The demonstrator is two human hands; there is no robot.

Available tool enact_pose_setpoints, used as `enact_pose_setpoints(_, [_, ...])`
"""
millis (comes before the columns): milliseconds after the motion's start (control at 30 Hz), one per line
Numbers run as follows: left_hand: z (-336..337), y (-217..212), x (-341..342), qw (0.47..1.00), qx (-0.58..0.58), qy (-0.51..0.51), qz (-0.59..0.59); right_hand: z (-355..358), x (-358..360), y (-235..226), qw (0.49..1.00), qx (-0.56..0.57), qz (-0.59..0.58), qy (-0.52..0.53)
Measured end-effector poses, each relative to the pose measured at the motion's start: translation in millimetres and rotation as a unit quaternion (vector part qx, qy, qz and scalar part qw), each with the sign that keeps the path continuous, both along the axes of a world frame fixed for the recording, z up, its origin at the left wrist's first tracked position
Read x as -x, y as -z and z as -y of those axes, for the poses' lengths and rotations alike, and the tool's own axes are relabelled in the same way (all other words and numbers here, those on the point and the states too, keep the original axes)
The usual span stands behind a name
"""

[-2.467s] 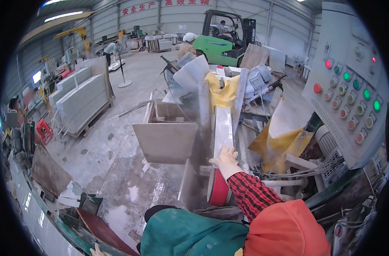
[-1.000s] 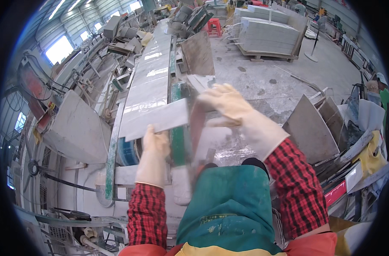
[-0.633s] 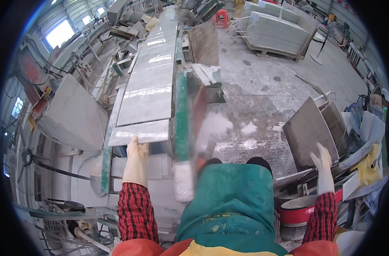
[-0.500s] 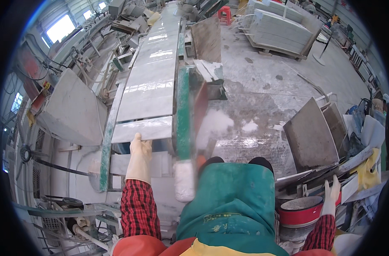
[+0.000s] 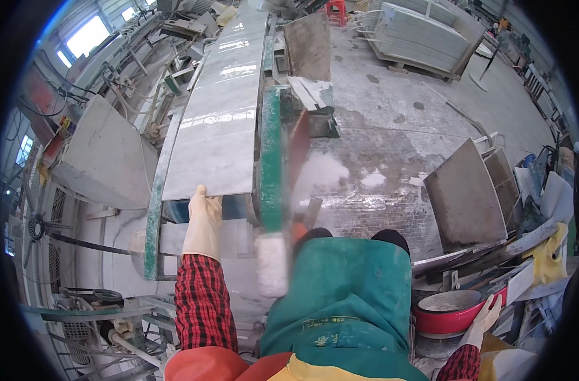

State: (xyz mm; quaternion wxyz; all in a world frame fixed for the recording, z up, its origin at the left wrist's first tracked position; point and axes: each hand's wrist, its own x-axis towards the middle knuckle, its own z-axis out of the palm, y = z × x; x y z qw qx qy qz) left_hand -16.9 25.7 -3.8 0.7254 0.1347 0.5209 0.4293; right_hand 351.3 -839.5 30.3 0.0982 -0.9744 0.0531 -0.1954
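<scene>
A pale, glossy stone slab (image 5: 207, 171) lies on the long conveyor, between its side rails. My left hand (image 5: 203, 219), in a cream glove, is at the slab's near edge; one fingertip rests on top and the other fingers curl at the edge, partly hidden. Low on the right, my right hand (image 5: 487, 312), also gloved, is beside a red tub (image 5: 445, 320) with greyish contents. Its fingers stretch out and are slightly apart, overlapping the tub's side, with nothing seen in them; whether they touch the tub cannot be told.
A green rail (image 5: 271, 165) with a white-wrapped end (image 5: 272, 265) runs along the conveyor's right side. A large brown-grey panel (image 5: 467, 200) leans at the right. Crated slabs (image 5: 422, 35) stand far right. A black-spoked wheel (image 5: 35, 226) is at the left.
The dark gap between the narrow front piece and the slab behind it no longer shows. My left hand stays at the near edge. My right hand has dropped lower beside the tub.
</scene>
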Motion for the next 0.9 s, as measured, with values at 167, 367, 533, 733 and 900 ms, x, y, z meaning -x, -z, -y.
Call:
enact_pose_setpoints(167, [8.2, -18.1, -22.2, 0.997, 0.010, -0.065, 0.037, 7.0, 3.0, 5.8, 1.000, 0.002, 0.013, -0.002])
enact_pose_setpoints(367, [-19.1, 3.1, 13.7, 0.998, 0.062, 0.031, 0.004, -1.5, 7.6, 9.8, 1.000, 0.001, 0.023, -0.004])
enact_pose_setpoints(533, [16.3, -29.7, -30.2, 0.996, -0.059, -0.069, -0.011, -0.2, 14.5, 11.5, 0.999, 0.015, 0.031, -0.010])
enact_pose_setpoints(733, [15.5, -60.9, -3.8, 0.952, -0.013, 0.132, -0.275, -7.8, 21.6, 12.6, 0.999, -0.013, 0.033, -0.004])
enact_pose_setpoints(900, [8.5, -52.5, -1.3, 0.946, -0.053, 0.163, -0.276, -11.5, 24.3, 14.4, 0.998, -0.025, 0.047, -0.025])
